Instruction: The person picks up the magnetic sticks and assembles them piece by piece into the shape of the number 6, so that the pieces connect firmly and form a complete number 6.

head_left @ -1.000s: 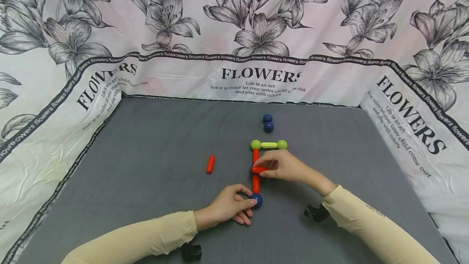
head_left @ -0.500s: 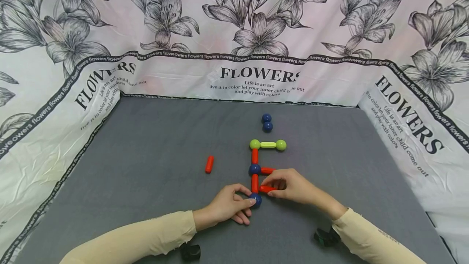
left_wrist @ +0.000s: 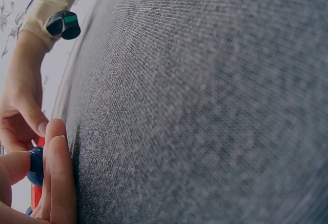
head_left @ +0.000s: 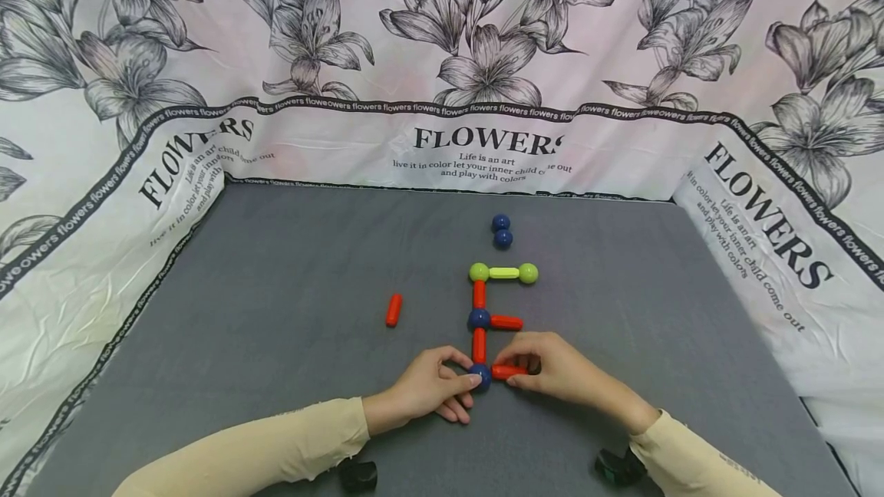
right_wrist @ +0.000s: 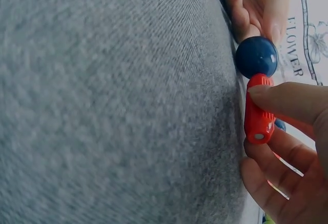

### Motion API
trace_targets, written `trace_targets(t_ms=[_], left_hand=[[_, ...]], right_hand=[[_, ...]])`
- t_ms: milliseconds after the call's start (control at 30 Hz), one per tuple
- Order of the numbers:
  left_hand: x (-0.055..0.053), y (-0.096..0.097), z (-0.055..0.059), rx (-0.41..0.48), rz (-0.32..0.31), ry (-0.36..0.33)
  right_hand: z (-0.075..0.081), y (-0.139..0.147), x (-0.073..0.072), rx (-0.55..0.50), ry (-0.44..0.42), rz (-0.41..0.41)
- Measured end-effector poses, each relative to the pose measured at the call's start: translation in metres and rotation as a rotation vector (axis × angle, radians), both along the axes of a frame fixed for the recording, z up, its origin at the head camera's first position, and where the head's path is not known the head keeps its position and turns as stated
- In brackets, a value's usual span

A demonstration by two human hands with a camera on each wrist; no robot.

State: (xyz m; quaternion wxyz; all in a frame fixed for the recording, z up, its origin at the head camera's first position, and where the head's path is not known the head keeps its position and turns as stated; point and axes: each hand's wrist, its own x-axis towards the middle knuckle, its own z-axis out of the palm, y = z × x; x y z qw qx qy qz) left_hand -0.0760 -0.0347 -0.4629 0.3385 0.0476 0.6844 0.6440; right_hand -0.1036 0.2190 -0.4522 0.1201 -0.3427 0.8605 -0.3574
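My left hand (head_left: 437,386) pinches the near blue ball (right_wrist: 256,57) between thumb and fingers. My right hand (head_left: 562,370) pinches a red magnetic rod (right_wrist: 260,108), lying crosswise with its end right at that ball. From the ball a red rod (head_left: 479,346) runs away to a middle blue ball (head_left: 479,319). Another red rod (head_left: 506,323) sticks out rightward from this middle ball. Farther on, a red rod (head_left: 479,294) leads to a green ball (head_left: 479,272). A light green rod (head_left: 504,273) joins it to a second green ball (head_left: 528,274).
Two blue balls (head_left: 502,231) touch each other behind the built shape. A loose red rod (head_left: 394,311) lies to its left on the grey cloth (head_left: 311,267). A flower-printed curtain (head_left: 483,148) borders the table at the back and sides.
My right hand has let go of the rod at the middle ball, picked up another red rod and brought it nearer, against the near ball. My left hand stays on that ball.
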Motion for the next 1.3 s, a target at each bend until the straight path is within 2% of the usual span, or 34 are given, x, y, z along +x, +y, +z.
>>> trace_targets(t_ms=[500, 1000, 1300], left_hand=[[0.0000, 0.0001, -0.0020, 0.001, 0.002, -0.002], [0.0003, 0.0001, -0.0012, 0.000, 0.001, 0.003], [-0.0006, 0.0001, -0.0020, 0.001, 0.003, -0.003]], right_hand=[[0.0014, -0.0020, 0.0049, 0.016, 0.069, 0.015], [0.0023, -0.0029, 0.0067, 0.019, 0.039, 0.021], [-0.0023, -0.0037, 0.0052, 0.014, 0.036, 0.015]])
